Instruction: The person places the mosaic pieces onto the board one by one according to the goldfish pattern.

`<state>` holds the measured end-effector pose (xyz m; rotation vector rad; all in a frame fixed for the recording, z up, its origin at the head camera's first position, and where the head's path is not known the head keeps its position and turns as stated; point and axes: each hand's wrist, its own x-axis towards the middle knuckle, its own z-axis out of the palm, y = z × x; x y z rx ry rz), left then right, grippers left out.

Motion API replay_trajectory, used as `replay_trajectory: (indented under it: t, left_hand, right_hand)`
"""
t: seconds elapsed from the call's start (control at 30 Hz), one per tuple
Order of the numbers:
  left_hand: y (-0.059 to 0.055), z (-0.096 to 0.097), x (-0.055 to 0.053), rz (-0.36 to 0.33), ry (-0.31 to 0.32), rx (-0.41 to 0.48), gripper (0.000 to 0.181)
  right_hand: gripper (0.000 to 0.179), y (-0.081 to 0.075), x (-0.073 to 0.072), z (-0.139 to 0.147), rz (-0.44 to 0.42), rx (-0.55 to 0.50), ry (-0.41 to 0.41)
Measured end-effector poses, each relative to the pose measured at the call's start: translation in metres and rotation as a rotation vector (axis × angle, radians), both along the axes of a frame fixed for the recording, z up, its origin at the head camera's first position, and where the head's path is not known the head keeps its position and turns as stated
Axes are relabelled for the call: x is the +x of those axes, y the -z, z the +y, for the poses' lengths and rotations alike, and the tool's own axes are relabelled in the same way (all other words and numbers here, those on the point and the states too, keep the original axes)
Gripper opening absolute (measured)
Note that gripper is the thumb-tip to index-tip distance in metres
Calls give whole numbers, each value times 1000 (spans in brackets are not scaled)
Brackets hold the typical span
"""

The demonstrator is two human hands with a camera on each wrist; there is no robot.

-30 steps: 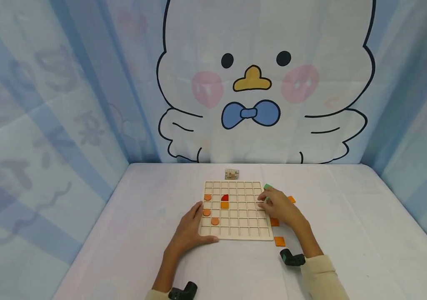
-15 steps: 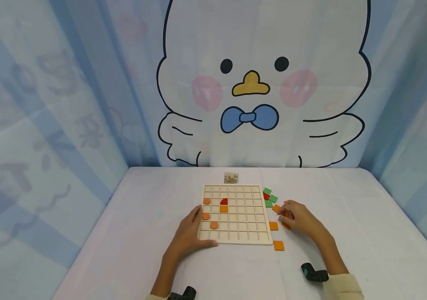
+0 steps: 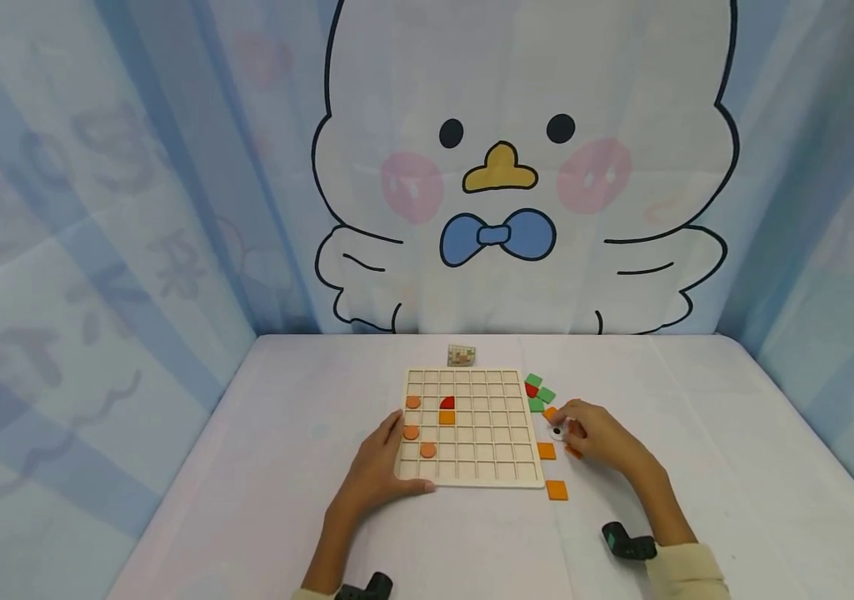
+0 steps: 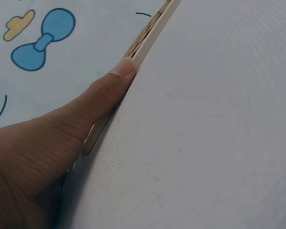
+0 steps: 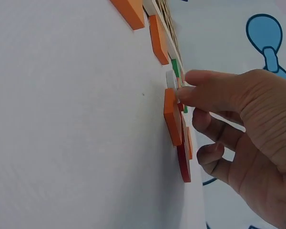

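Note:
My left hand (image 3: 376, 467) grips the near left corner of a pale wooden grid board (image 3: 494, 429). Its thumb lies along the near edge, its fingers at the left side. Set in the board are several orange discs (image 3: 428, 450), a red quarter-round piece (image 3: 447, 403) and an orange square tile (image 3: 446, 418). Right of the board, my right hand (image 3: 601, 433) pinches a white disc with a black dot (image 3: 557, 432) between thumb and forefinger, low over the table. The right wrist view shows the white disc (image 5: 170, 79) edge-on by the fingertips, beside an orange tile (image 5: 171, 114).
Green tiles (image 3: 546, 395) and a red piece (image 3: 531, 390) lie by the board's right edge. Loose orange squares (image 3: 557, 490) lie nearer. A small patterned card (image 3: 461, 356) is behind the board. A printed curtain (image 3: 531, 292) borders the white table (image 3: 307, 400).
My right hand has moved from the board's right edge rightward to the loose pieces, and the white disc now shows at its fingertips. My left hand stays on the board.

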<state>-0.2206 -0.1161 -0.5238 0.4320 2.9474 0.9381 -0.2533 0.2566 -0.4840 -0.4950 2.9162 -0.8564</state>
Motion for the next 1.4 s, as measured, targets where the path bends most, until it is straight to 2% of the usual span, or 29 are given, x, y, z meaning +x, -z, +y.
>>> replay_trajectory:
  t: [0.13,0.23,0.37,0.5,0.63,0.93,1.17,1.4]
  left_hand:
    - [1,0,0,-5,-5,1,125]
    - [0,0,0,0,-6,18,125]
    - [-1,1,1,-9,-3,16,125]
    - [0,1,1,-11,-4,9,125]
    - [1,0,1,-14,-6,5,126]
    - [-2,0,1,-8,-9,22,125]
    - [-1,0,1,-6,-16,14,125]
    - [0,0,0,-3,-17,6,126]
  right_hand:
    - [21,1,0,-1,21,55,44]
    - [20,1,1,-2,44,101,45]
    - [17,1,1,-3,32,100,32]
    - [22,2,2,-4,24,116,50]
    - [25,2,2,-5,35,154,84]
    - [25,-1,3,-6,67,192,85]
    - [26,-6,2,-6,52,147,99]
    - [25,-9,-1,-13,54,81,56]
